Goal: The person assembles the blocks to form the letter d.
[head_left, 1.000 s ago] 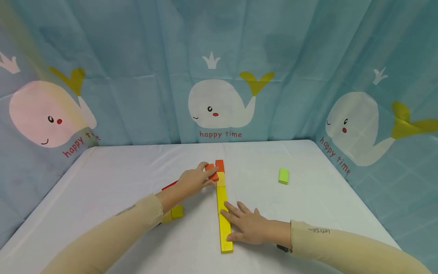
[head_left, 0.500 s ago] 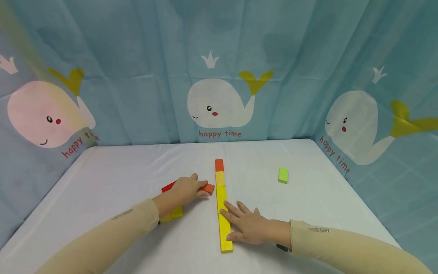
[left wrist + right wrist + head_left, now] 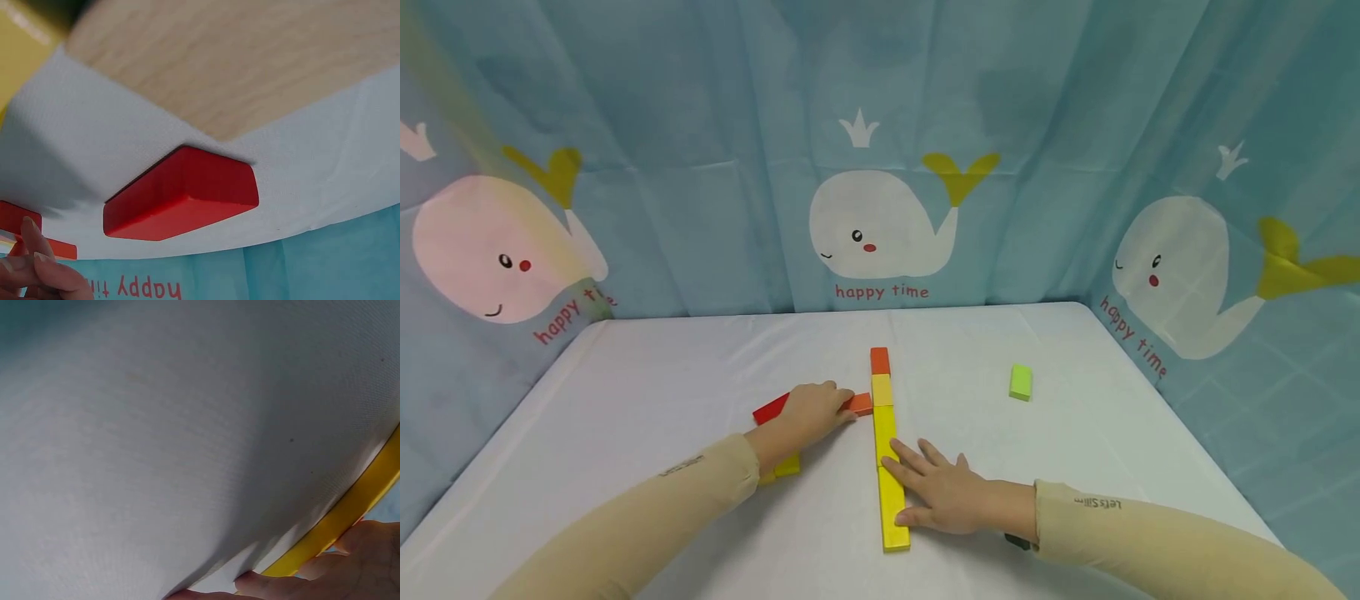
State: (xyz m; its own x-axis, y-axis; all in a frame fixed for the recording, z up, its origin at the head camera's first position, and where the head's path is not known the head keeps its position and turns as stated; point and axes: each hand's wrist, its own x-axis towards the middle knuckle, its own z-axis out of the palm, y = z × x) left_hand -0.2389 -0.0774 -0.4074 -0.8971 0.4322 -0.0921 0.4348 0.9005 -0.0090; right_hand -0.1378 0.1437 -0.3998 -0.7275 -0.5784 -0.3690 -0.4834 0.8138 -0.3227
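Note:
My left hand [image 3: 812, 410] pinches an orange block [image 3: 862, 404] by its left end, just left of a straight row of blocks. The row has an orange block [image 3: 880, 361] at the far end, then a pale yellow block [image 3: 882, 390] and two long yellow blocks [image 3: 884, 433] end to end. With fingers spread, my right hand [image 3: 943, 492] rests its fingertips on the long yellow blocks. A red block [image 3: 772, 407] lies behind my left wrist; the left wrist view shows this red block [image 3: 181, 197] whole.
A lime green block [image 3: 1020, 382] lies at the right of the white table [image 3: 1112, 433]. Beside my left forearm are a yellow block [image 3: 787, 465] and a pale yellow one [image 3: 767, 478], partly hidden. A blue curtain [image 3: 700, 233] borders the table's back and sides.
My left hand has drawn the orange block left and toward me from beside the row's far end, and it has turned crosswise to the row. The right hand has stayed put.

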